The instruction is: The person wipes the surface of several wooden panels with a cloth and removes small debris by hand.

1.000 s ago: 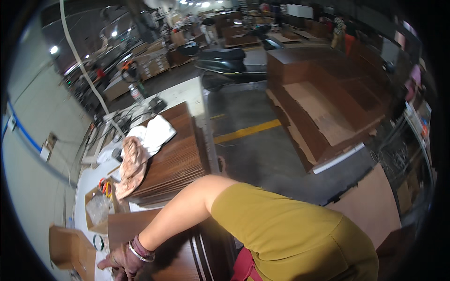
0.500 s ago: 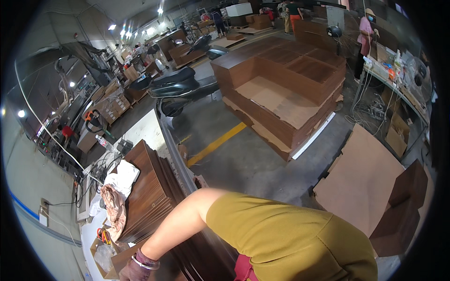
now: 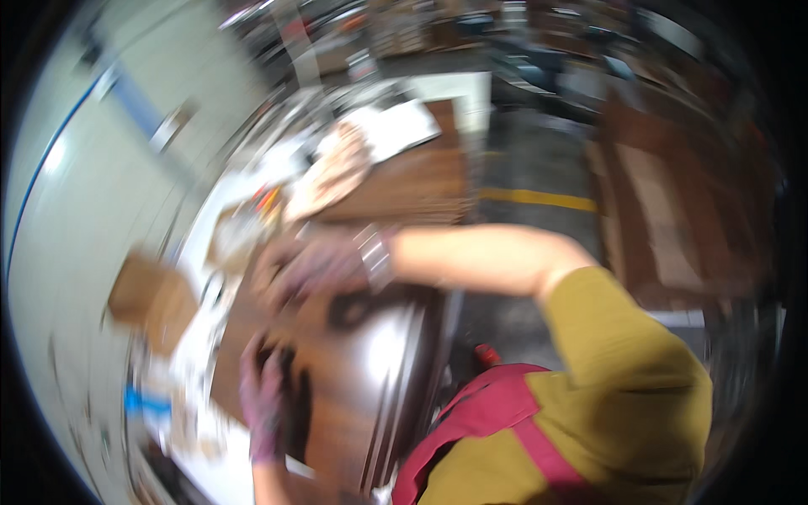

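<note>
Both my hands wear purplish gloves over a dark brown wooden panel (image 3: pixel 337 404) with a moulded, stepped edge. My right hand (image 3: pixel 316 268), a bracelet at its wrist, reaches across from the right above the panel's far part. Its bent fingers are smeared by motion, so whether anything is in them is hidden. My left hand (image 3: pixel 265 400) comes up from the lower edge over the panel's left side. Its fingers stand apart, and no thing shows in them. The two hands are apart from each other.
Beyond lies another brown panel (image 3: pixel 412 181) with a crumpled pinkish cloth (image 3: pixel 337 168) and a white cloth (image 3: pixel 404 128). A small box (image 3: pixel 231 240) with orange-handled tools sits left of it. A cardboard box (image 3: pixel 151 299) stands near the wall. Large brown cabinet parts (image 3: pixel 690 202) stand at right.
My view has swung left and down, blurring the picture. My left hand has come into view, and my right hand now appears higher, over the panel.
</note>
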Tool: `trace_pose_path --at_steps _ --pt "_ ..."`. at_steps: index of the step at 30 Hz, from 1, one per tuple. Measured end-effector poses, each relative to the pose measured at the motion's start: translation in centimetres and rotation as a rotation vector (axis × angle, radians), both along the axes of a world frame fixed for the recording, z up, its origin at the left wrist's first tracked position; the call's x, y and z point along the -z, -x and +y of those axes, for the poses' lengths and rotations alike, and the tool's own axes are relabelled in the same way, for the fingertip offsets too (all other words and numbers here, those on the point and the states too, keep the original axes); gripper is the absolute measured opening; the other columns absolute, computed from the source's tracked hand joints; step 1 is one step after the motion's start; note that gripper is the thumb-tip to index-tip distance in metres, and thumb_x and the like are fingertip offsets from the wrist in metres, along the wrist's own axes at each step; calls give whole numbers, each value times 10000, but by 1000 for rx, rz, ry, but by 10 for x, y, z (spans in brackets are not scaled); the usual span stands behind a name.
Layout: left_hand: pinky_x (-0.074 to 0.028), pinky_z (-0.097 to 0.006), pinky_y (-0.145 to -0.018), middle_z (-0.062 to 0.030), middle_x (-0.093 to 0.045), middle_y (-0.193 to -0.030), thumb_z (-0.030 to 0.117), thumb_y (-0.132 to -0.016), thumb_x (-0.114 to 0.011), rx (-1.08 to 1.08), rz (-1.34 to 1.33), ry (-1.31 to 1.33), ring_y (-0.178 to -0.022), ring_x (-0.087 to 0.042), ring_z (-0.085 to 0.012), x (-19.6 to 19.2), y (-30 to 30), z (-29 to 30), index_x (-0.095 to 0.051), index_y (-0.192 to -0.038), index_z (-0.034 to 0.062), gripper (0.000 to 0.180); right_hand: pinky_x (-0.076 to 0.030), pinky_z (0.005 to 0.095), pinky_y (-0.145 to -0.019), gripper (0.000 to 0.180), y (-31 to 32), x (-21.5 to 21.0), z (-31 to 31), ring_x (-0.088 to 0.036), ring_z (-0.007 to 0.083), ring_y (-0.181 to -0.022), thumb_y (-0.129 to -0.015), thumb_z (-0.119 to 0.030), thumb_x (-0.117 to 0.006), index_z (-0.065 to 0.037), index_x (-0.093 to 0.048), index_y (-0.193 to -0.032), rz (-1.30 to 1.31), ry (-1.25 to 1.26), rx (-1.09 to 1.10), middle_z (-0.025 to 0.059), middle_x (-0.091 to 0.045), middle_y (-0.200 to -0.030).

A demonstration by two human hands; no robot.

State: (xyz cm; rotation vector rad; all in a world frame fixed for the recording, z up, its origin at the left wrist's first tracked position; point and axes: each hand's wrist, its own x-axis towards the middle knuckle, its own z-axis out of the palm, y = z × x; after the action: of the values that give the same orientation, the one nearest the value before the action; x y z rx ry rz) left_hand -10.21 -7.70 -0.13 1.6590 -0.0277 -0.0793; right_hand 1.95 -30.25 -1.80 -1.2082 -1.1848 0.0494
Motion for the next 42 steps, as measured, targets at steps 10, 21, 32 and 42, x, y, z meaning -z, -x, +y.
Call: trace_pose_path --at_steps 10,21,32,42 --pt "-339 -461 -1097 -139 -526 -1324 250 -874 -631 107 -564 -1060 -1302 -439 -352 25 37 31 -570 -1256 77 424 -492 242 -855 351 -74 -21 80 -602 92 -984 -903 -253 -682 -34 -610 -1167 579 359 -173 16 -638 -1059" --pt "-313 -471 -1111 -137 -525 -1338 286 -894 -609 51 -554 -938 -1326 -416 -360 40 37 41 -580 -1255 72 421 -497 283 -856 345 -56 -15 310 -645 157 -961 -826 -254 -741 -65 -693 -1110 -218 899 -41 78 -705 -1025" --pt "-308 -485 -1109 -157 -529 -1320 322 -909 -601 28 -553 -941 -1319 -420 -379 48 35 43 -581 -1256 78 425 -490 323 -856 302 -51 1 336 -660 210 -950 -774 -271 -751 -116 -717 -1032 -364 913 96 68 -714 -996" --pt "-298 -479 -1117 -150 -522 -1337 311 -914 -598 19 -538 -947 -1328 -411 -374 50 35 43 -579 -1267 83 421 -490 341 -821 257 -44 12 334 -656 215 -891 -785 -256 -735 -112 -704 -995 -318 768 123 82 -709 -922"
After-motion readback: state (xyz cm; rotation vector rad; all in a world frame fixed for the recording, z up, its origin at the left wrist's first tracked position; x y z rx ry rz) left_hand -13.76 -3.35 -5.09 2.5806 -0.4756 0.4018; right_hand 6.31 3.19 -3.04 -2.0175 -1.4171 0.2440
